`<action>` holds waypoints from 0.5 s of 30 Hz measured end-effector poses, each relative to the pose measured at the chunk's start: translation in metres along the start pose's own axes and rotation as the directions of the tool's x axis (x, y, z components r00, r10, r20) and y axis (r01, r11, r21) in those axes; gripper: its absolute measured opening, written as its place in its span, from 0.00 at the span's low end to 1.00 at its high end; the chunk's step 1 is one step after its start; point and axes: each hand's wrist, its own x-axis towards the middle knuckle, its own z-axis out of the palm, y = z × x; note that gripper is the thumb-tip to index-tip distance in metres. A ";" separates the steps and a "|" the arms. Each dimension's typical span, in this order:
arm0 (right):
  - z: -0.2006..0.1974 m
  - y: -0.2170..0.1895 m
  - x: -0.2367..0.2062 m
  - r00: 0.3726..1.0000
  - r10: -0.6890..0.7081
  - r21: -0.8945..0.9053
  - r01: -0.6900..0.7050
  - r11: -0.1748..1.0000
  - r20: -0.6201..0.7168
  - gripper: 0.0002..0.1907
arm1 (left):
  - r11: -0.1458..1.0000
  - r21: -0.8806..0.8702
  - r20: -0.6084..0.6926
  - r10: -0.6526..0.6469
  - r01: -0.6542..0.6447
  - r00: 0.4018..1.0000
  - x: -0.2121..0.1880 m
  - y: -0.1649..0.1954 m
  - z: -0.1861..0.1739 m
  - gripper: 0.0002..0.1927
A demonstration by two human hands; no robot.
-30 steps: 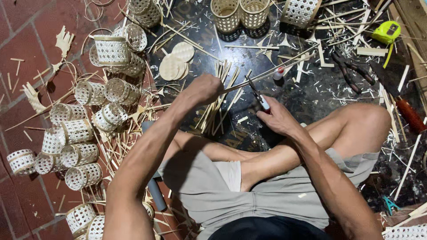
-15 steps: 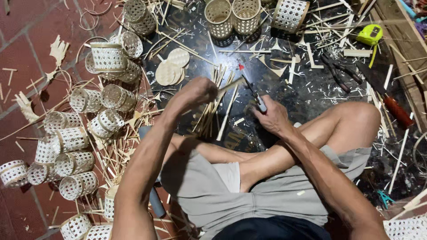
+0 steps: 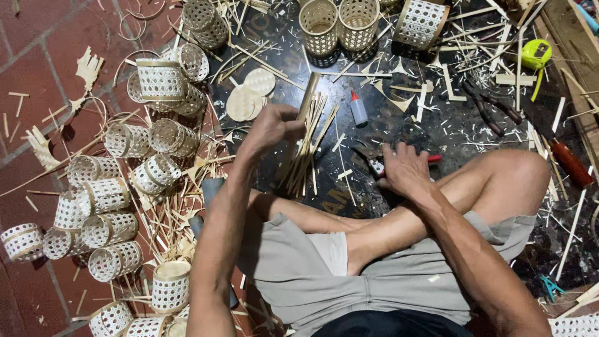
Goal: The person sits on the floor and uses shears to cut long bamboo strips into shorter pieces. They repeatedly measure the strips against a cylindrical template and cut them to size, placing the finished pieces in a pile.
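My left hand (image 3: 272, 126) grips a flat bamboo strip (image 3: 306, 103) that stands tilted above a loose bundle of thin bamboo sticks (image 3: 307, 153) on the dark mat. My right hand (image 3: 404, 168) rests palm down on the mat, over a small cutter with a red handle (image 3: 430, 159); its blade end lies hidden under the fingers. I sit cross-legged, knees just below both hands. A small glue bottle (image 3: 358, 110) with a red tip lies between the hands, a little farther out.
Many woven bamboo cylinders (image 3: 128, 181) are heaped at the left on red brick floor. Three more baskets (image 3: 340, 25) stand at the far edge. Round woven discs (image 3: 249, 93), pliers (image 3: 490, 109), a yellow tape measure (image 3: 535, 55), a red-handled tool (image 3: 569, 163) and scraps litter the mat.
My left hand has lifted the bamboo strip more upright. My right hand has dropped from the strip to the mat, onto the red-handled cutter.
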 end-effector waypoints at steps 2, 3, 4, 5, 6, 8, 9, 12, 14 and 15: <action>-0.009 0.000 0.017 0.996 -0.044 0.066 0.039 0.997 0.081 0.48 | 0.994 -0.100 0.006 -0.042 0.042 0.999 0.003 -0.006 0.004 0.08; -0.013 0.000 0.027 0.990 -0.067 0.103 0.054 0.993 0.125 0.48 | 0.986 -0.150 0.013 -0.067 0.068 0.998 0.005 -0.009 0.007 0.08; -0.016 -0.001 0.037 0.987 -0.060 0.130 0.041 0.991 0.146 0.47 | 0.985 -0.155 -0.022 -0.072 0.068 0.997 0.006 -0.011 0.011 0.08; -0.019 -0.003 0.048 0.986 -0.052 0.155 0.026 0.988 0.161 0.46 | 0.985 -0.160 -0.055 -0.072 0.062 0.996 0.007 -0.013 0.014 0.09; -0.020 -0.006 0.056 0.984 -0.045 0.177 0.014 0.984 0.171 0.45 | 0.985 -0.163 -0.093 -0.067 0.051 0.993 0.007 -0.013 0.018 0.10; -0.017 -0.017 0.068 0.992 -0.038 0.046 0.033 0.998 0.118 0.47 | 0.990 -0.143 -0.081 0.006 -0.017 0.997 0.004 -0.014 0.024 0.08; -0.013 -0.023 0.069 0.994 -0.036 -0.016 0.038 0.999 0.106 0.49 | 0.989 -0.139 -0.068 0.029 -0.038 0.997 -0.001 -0.014 0.028 0.07; 0.003 -0.032 0.061 0.995 -0.008 -0.011 0.007 1.000 -0.101 0.61 | 0.945 0.176 -0.157 0.303 -0.275 0.940 -0.017 -0.013 0.028 0.05; 0.010 -0.028 0.055 0.997 0.074 0.062 -0.076 0.995 0.026 0.52 | 0.904 0.276 -0.197 0.385 -0.326 0.902 -0.025 -0.009 0.026 0.06; 0.012 -0.024 0.052 0.989 0.106 0.093 -0.115 0.989 0.099 0.48 | 0.883 0.324 -0.216 0.419 -0.340 0.882 -0.030 -0.006 0.024 0.08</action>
